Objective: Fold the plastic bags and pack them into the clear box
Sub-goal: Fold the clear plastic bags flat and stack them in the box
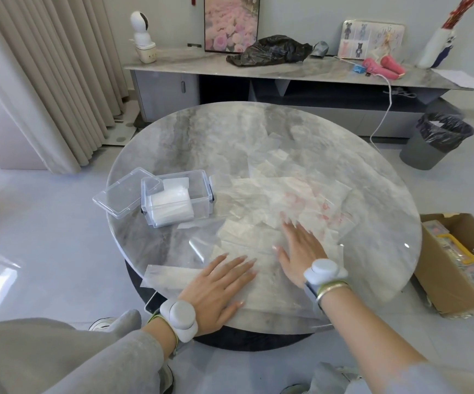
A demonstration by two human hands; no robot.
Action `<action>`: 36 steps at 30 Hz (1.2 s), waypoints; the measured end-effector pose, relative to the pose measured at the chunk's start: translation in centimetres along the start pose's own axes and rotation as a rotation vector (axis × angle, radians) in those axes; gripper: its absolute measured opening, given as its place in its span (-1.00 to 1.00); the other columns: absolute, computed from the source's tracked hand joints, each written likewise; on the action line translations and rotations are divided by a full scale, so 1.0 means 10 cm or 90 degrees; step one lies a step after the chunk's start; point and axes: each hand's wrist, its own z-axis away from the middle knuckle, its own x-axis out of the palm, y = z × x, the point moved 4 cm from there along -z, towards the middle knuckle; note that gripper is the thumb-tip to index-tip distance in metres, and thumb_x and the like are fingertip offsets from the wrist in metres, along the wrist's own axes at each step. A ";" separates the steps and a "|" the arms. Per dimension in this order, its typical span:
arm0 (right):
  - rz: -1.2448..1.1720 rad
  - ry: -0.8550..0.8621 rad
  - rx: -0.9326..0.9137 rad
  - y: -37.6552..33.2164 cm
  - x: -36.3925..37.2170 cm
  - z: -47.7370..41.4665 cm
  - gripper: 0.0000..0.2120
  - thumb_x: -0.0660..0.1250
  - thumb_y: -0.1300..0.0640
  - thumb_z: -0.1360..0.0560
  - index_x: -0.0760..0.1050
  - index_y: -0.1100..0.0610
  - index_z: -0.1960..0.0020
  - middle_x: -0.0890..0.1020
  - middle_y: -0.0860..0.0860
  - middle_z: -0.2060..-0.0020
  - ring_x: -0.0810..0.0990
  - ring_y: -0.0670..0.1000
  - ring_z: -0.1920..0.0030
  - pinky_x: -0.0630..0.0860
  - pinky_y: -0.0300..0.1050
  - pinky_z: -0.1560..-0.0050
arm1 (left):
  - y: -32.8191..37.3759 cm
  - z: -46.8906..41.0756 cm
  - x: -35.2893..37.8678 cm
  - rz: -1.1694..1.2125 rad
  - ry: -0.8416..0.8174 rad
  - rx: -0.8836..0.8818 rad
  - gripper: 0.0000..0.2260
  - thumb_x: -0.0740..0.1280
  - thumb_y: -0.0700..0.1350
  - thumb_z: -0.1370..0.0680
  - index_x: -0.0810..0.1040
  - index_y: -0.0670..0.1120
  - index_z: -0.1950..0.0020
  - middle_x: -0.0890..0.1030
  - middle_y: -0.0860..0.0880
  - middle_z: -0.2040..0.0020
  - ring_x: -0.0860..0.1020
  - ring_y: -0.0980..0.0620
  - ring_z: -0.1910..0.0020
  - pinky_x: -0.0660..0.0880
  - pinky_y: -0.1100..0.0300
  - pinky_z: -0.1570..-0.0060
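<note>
Both grips are apart, holding nothing.

- Left grip [218, 285]: palm down, fingers straight and slightly spread, pressing flat on a clear plastic bag [170, 275] at the near edge of the round marble desk [201, 132].
- Right grip [301, 251]: also palm down with fingers straight. It lies flat on the same spread of plastic, a little further in and to the right of my left. The two grips are near each other but not touching.
- Loose bags [272, 194]: many transparent ones overlap across the middle and right of the desk, some with faint red print. The edges are hard to separate, so I cannot count them.
- Clear box [201, 203]: stands open on the left part of the desk, well apart from both grips. A white stack of folded bags [170, 209] fills its left end.
- Lid [116, 197]: sits just left of the box, against its side, and overhangs the desk edge.
- Wrist units: one pale grey round unit on each wrist, left [180, 315] and right [325, 270].

On the floor to the right are an open cardboard carton [443, 291] and, further back, a lined grey bin [437, 143]. A crumpled black bag [270, 51] lies on the sideboard behind the desk.
</note>
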 end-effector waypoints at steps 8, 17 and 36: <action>0.029 -0.104 0.070 0.25 0.17 -0.65 -0.33 -0.06 -0.17 -0.63 -0.22 0.14 -0.57 -0.09 0.02 -0.56 -0.09 0.00 -0.55 -0.11 0.01 -0.53 | -0.15 0.02 0.19 -0.005 -0.081 -0.001 -0.46 -0.04 0.12 -0.69 -0.05 -0.06 -0.61 -0.03 -0.01 -0.61 -0.10 0.02 -0.58 0.03 -0.17 -0.50; 0.056 0.008 0.099 0.46 -0.15 -0.89 -0.41 -0.01 -0.11 -0.63 -0.05 0.10 -0.57 0.15 0.08 -0.53 0.11 0.12 -0.51 0.13 0.03 -0.46 | -0.15 0.05 0.18 0.019 -0.061 -0.014 -0.48 -0.01 0.09 -0.69 0.01 -0.08 -0.61 0.01 -0.01 -0.61 -0.05 0.03 -0.58 0.02 -0.15 -0.49; 0.091 -0.006 -0.111 0.03 0.12 0.28 -0.42 -0.06 -0.15 -0.61 0.01 0.03 -0.56 -0.03 0.00 -0.56 -0.07 0.04 -0.55 -0.14 -0.10 -0.51 | -0.27 0.13 0.17 -0.015 0.019 -0.085 -0.54 0.02 0.01 -0.65 0.28 -0.08 -0.54 0.27 -0.06 -0.54 0.24 0.02 -0.51 0.03 -0.08 -0.47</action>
